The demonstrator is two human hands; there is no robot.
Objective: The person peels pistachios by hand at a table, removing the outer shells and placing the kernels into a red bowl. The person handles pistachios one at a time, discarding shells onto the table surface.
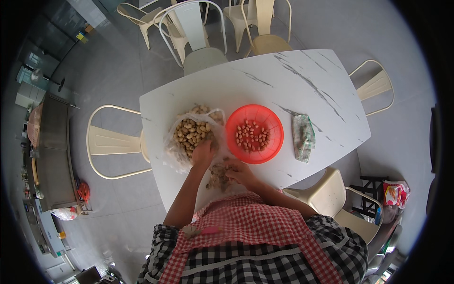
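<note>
A clear plastic bag [169,151] of unshelled peanuts [191,132] lies open on the white table. My left hand [204,153] reaches into the right side of the bag, its fingertips among the peanuts and partly hidden. Close to the table's near edge is a small heap of broken peanut shells [217,176]. Over that heap is my right hand [242,171], fingers curled; whether it grips a piece is not clear. Just beyond it stands a red plastic basket [254,109], with shelled peanuts [248,132] spread over its bottom.
A folded grey-green cloth [303,138] lies right of the basket on the marble-patterned table [301,81]. Cream metal chairs stand around it, including one at the left [113,141] and one at the near right [330,193]. A steel cabinet [56,152] is farther left.
</note>
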